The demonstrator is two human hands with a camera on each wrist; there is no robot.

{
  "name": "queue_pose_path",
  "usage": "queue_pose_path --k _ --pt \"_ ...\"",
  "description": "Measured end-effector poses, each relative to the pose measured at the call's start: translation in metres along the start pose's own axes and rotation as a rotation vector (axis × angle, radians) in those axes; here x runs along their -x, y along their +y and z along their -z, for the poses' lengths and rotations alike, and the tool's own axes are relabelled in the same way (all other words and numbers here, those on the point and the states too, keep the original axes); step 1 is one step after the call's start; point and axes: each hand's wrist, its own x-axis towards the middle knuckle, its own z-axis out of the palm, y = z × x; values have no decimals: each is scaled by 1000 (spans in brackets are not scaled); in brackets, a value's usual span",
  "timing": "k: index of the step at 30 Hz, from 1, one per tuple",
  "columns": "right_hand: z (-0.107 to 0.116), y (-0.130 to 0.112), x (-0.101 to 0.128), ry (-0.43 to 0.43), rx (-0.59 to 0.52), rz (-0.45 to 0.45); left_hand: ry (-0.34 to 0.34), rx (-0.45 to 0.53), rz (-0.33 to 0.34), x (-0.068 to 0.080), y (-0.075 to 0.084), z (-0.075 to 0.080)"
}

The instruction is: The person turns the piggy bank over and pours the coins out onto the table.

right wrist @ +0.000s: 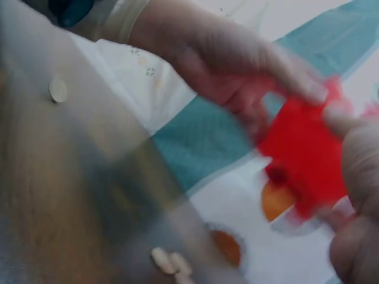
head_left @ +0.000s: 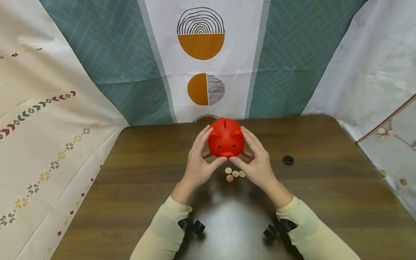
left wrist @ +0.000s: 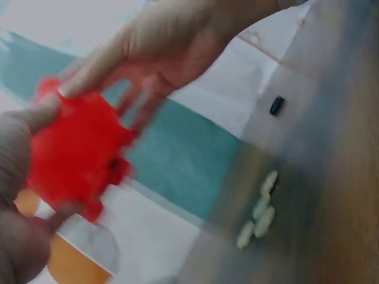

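Two hands (head_left: 198,164) around one piggy bank (head_left: 226,139)

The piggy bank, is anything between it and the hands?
No. The left hand and right hand grip the red piggy bank directly, above the coins on the table.

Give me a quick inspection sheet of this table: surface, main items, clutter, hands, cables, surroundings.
Surface: dark wooden table, with a glare patch near the person.
Main items: red piggy bank held up above the table, slot on top; three coins on the table below it.
Clutter: small black round cap to the right; one more coin by the left sleeve.
Hands: left hand and right hand both grip the piggy bank's sides.
Cables: nothing seen.
Surroundings: patterned cloths hang behind and on both sides.
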Motion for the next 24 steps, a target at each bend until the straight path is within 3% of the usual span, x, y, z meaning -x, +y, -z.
queue_pose_path --k 5,8,13,17,19,21,24 --pt "-1 -9 0 -91 -42 -181 -71 16 177 2 -17 -1" --pt "-1 -14 0 -99 -39 -223 -82 9 212 3 -19 -1" --pt "0 -16 2 -79 -30 -197 -64 5 191 4 -16 -1" --pt "2 -10 3 12 -18 14 -3 15 17 3 4 0" --pt "4 -11 2 38 -11 75 17 11 -46 1 17 2" --pt "4 -14 1 11 -32 26 8 12 -13 1 22 2" --pt "3 -17 2 -52 -53 -129 -33 5 101 2 25 3"
